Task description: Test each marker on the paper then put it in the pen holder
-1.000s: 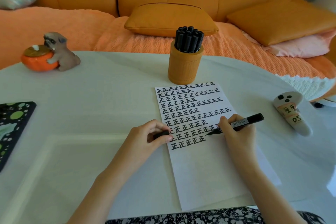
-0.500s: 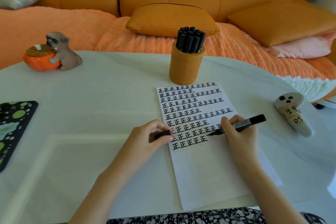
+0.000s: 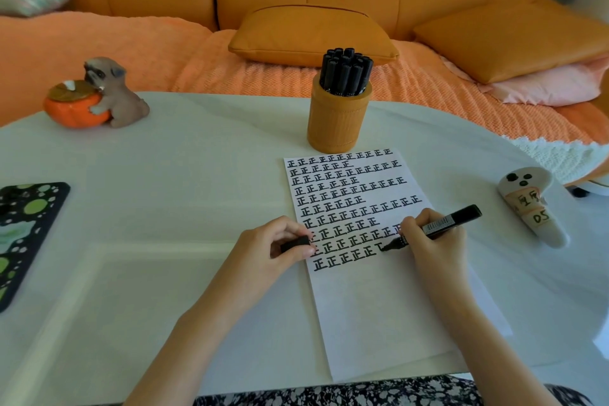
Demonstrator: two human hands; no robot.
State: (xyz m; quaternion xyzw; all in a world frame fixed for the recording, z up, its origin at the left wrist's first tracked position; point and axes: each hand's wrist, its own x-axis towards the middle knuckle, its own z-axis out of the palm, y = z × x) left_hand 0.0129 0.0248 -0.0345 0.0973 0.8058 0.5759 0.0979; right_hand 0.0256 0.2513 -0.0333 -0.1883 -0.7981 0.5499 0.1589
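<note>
Marker (image 3: 438, 227) in right hand (image 3: 431, 241) touches paper (image 3: 379, 306).

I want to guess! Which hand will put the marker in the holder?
Probably the right hand: it grips the marker, tip on the paper. The left hand only pinches the cap.

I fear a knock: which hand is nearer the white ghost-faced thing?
Right. The right hand, holding the marker, sits near the ghost-faced thing, to its left; the left hand, pinching the cap, is farther, at the paper's left edge.

Black marker (image 3: 451, 220), orange pen holder (image 3: 339, 123), white paper (image 3: 379, 313).
</note>
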